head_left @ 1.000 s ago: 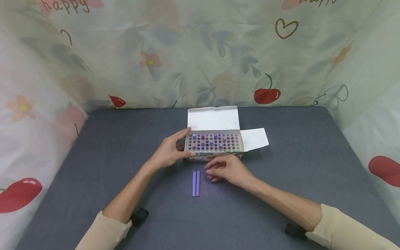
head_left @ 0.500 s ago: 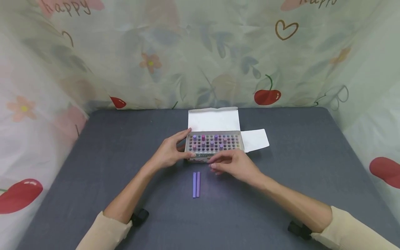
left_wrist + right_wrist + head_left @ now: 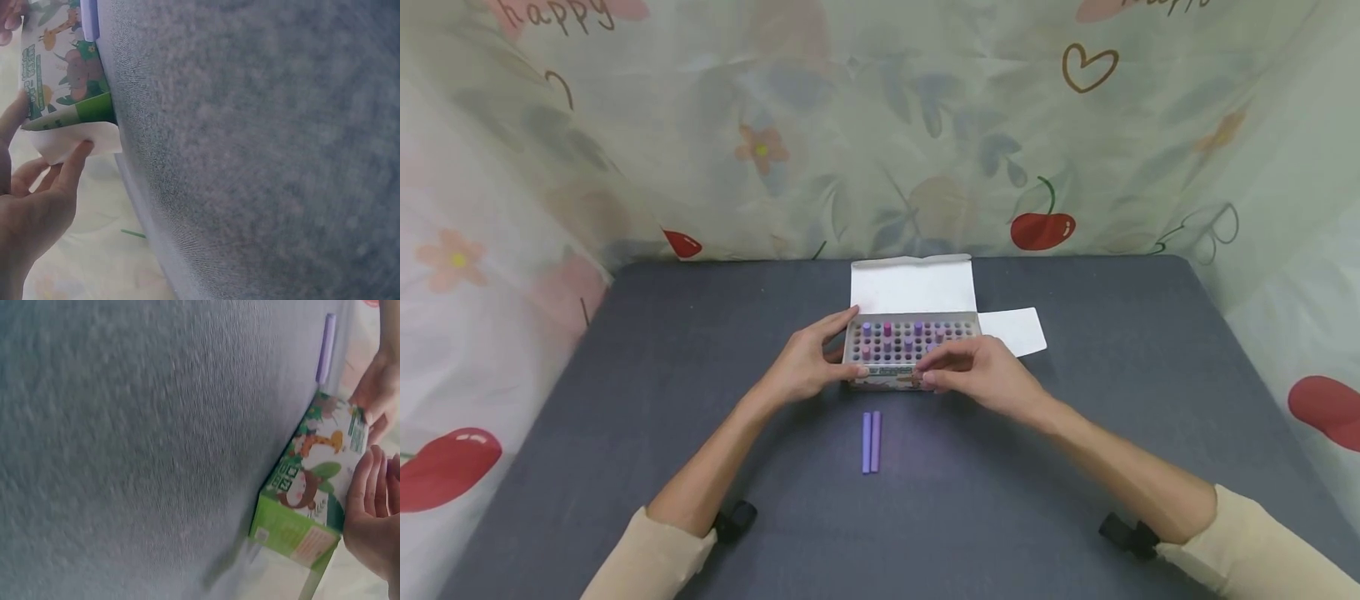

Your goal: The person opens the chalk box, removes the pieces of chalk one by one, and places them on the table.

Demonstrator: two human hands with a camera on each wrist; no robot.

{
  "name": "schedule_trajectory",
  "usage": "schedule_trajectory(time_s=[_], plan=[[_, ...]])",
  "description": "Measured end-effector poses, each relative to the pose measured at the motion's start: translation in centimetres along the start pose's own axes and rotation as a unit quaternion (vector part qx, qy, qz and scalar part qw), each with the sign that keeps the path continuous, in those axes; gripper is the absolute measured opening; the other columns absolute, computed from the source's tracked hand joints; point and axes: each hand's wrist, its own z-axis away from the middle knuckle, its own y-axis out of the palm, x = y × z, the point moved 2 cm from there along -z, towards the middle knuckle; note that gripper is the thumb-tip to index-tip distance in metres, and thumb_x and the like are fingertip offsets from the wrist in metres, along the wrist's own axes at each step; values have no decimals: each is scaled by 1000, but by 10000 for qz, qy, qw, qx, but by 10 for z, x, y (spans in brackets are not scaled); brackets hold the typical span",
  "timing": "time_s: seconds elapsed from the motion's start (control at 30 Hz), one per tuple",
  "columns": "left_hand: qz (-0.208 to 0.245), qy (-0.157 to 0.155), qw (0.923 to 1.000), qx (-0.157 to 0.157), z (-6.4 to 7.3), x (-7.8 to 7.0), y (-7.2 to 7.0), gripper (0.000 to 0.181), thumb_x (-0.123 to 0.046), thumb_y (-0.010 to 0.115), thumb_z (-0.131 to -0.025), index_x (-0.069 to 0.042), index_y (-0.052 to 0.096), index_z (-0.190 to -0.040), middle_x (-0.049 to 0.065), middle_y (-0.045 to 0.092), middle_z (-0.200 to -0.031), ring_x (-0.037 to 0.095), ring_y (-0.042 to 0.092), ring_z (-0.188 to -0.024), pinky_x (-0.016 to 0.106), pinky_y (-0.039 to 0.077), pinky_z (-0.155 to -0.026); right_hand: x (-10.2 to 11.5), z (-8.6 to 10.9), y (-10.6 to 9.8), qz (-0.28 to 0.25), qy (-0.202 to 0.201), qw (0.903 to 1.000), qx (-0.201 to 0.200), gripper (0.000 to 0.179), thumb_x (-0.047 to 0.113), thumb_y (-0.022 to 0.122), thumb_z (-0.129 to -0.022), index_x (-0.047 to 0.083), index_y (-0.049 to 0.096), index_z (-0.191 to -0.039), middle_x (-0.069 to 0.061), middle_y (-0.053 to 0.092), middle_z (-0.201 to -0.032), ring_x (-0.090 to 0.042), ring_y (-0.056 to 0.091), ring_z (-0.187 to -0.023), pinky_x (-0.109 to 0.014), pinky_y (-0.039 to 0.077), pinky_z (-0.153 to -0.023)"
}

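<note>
A printed cardboard box point(image 3: 887, 379) stands lid up, its holed tray carrying several upright purple and pink chalk sticks point(image 3: 887, 329). My left hand point(image 3: 805, 358) grips the box's left end, thumb at the front and fingers toward the back. In the left wrist view, fingers of this hand point(image 3: 47, 194) press a white end flap point(image 3: 75, 140). Over the front right of the box, my right hand point(image 3: 985, 375) has its fingers loosely bent, fingertips right by the front rim. Nothing shows between them. Two purple chalk sticks point(image 3: 871, 442) lie side by side before the box.
The raised white lid point(image 3: 913, 283) leans behind the box, and a white side flap point(image 3: 1018, 329) sticks out to the right. A dark grey cloth point(image 3: 715, 317) covers the table. Patterned curtains point(image 3: 850, 167) hang around it.
My right hand has moved up and right, from beside the loose chalk sticks to the box's front right. The left hand, the box and the two loose sticks have stayed in place.
</note>
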Motion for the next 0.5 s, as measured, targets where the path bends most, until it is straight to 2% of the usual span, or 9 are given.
schedule_trajectory(time_s=[0.17,0.4,0.5], plan=[[19,-23,10000,29,0,0,0,89,-12,82,-83,-19,32,-157,9,29,-160,29,48,-134,32,55,-97,1,-4,-12,291,34,9995,-77,13,12,77,-88,9,77,-101,-5,73,-93,-22,69,-80,-37,62,-71],[22,2,10000,19,0,0,0,89,-12,82,-83,-19,32,-157,6,29,-161,27,36,-143,29,55,-97,8,-9,-30,260,137,9994,-190,18,12,75,-90,4,75,-106,-9,73,-96,-25,70,-81,-38,62,-73],[41,-1,10000,11,0,0,0,89,-11,82,-83,-19,32,-157,6,30,-161,27,36,-143,29,55,-96,8,-11,-36,314,193,9989,-293,19,14,75,-90,5,75,-107,-9,73,-96,-26,70,-82,-35,62,-73]])
